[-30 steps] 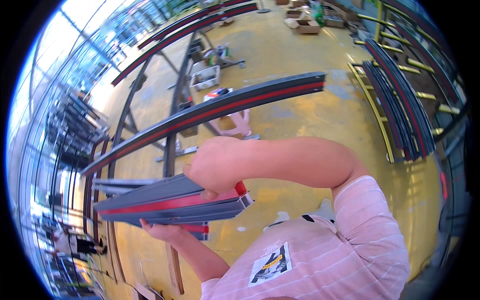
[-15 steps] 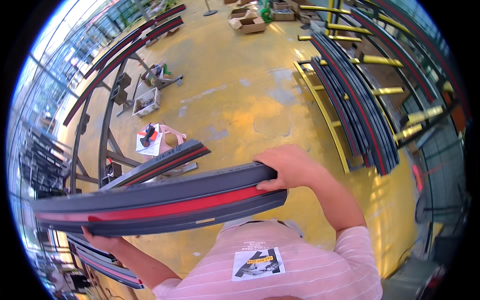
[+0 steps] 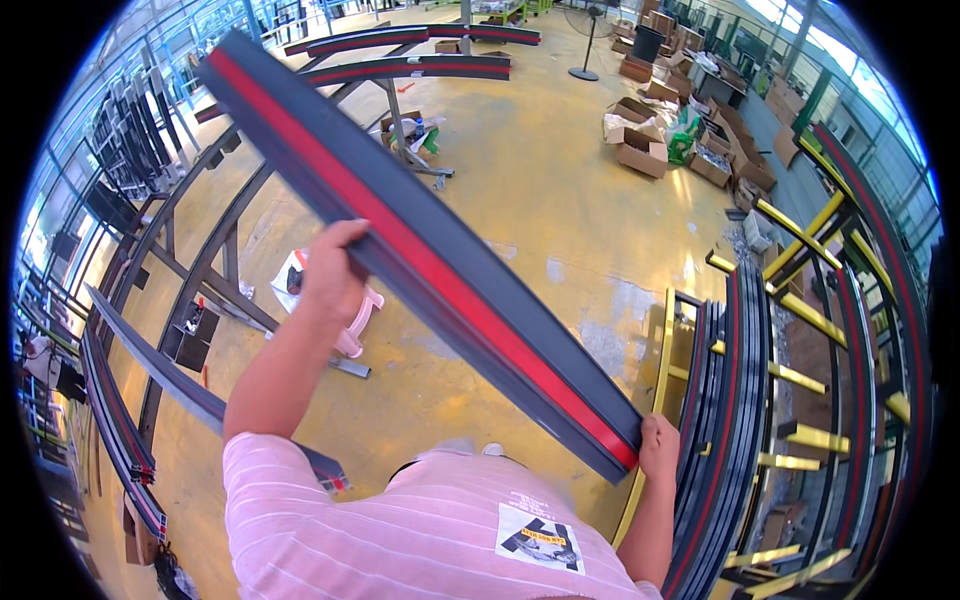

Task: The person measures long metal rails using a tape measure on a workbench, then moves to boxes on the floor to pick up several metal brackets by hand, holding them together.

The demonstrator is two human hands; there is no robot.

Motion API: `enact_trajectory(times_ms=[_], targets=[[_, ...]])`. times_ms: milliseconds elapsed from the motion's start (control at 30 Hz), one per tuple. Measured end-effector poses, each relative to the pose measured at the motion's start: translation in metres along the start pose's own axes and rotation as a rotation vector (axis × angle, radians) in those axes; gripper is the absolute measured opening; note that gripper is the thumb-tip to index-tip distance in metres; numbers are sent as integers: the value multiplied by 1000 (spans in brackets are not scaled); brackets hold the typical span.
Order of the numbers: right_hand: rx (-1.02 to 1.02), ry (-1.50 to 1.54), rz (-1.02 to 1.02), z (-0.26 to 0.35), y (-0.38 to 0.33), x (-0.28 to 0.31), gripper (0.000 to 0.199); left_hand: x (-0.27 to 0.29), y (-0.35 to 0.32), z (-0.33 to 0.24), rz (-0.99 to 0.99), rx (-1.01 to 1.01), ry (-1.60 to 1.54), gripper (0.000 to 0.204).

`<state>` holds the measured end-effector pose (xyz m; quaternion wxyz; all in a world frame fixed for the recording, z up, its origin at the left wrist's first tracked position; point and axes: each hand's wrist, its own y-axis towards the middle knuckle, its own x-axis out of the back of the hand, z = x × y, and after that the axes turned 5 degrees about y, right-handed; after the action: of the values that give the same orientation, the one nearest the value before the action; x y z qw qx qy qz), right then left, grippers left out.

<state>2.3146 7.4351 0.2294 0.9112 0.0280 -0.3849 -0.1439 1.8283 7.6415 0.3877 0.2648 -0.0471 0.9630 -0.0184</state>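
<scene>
A long dark grey profile bar [image 3: 440,270] with a red stripe along its length slants across the view, from the upper left down to the lower right. Partway along its lower left edge, my left hand [image 3: 335,270] grips it, fingers wrapped over the edge. At the bar's near right end, my right hand [image 3: 657,447] is closed around the corner. Just to the right of that hand lies a stack of similar striped bars [image 3: 735,400] on a yellow rack [image 3: 655,370]. The bar is held up in the air, apart from the stack.
Another yellow-armed rack [image 3: 810,320] with bars stands at the right. Left are dark metal stands [image 3: 225,235], a pink stool [image 3: 360,320] and a loose grey bar [image 3: 165,370]. Striped bars [image 3: 410,70] rest on a stand farther off. Cardboard boxes [image 3: 640,150] and a fan [image 3: 588,40] stand beyond.
My view has swung toward the right-hand racks. The held bar has turned from nearly level to a steep diagonal, its left end raised and its right end lowered beside the stack.
</scene>
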Motion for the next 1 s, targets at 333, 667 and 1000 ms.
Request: enact_trajectory(times_ms=[333,667,1000], targets=[[-634,102,-169,-204,111,-2,42,-214,229,248,57,385,154,44],[-159,96,-181,-243,571,-10,62,-312,530,234,-138,115,50,46],[-145,101,-36,-232,912,-106,63,-315,828,201,-132,26,8,42]])
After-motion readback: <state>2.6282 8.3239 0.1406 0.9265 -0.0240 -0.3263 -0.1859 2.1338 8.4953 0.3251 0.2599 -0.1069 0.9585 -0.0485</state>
